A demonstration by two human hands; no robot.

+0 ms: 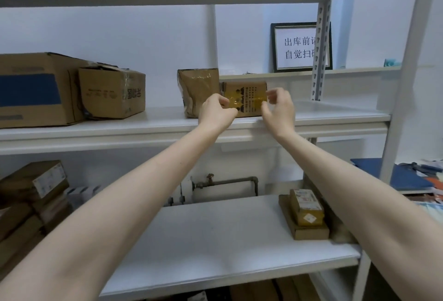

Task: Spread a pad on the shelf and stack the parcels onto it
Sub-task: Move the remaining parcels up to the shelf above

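1. White metal shelf (335, 115) fills the view, pale wall behind.
2. Left hand (217, 111) and right hand (279, 109) both hover loosely curled, gripping nothing.
3. Small taped parcel (247, 96) sits between them, just behind the fingers.
4. Taller parcel (197, 90) touches it, beyond the left hand.

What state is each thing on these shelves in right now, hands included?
Left hand: empty, fingers curled, at the small box's left edge.
Right hand: empty, fingers curled, at its right edge.
Small box: upright on the middle shelf, taped shut.
Wrapped parcel: upright, crumpled, beside the small box.
Big box: closed, on the shelf's left.
Dented box: closed, crushed top.
Lower parcels: stacked.
Valve: cannot tell.
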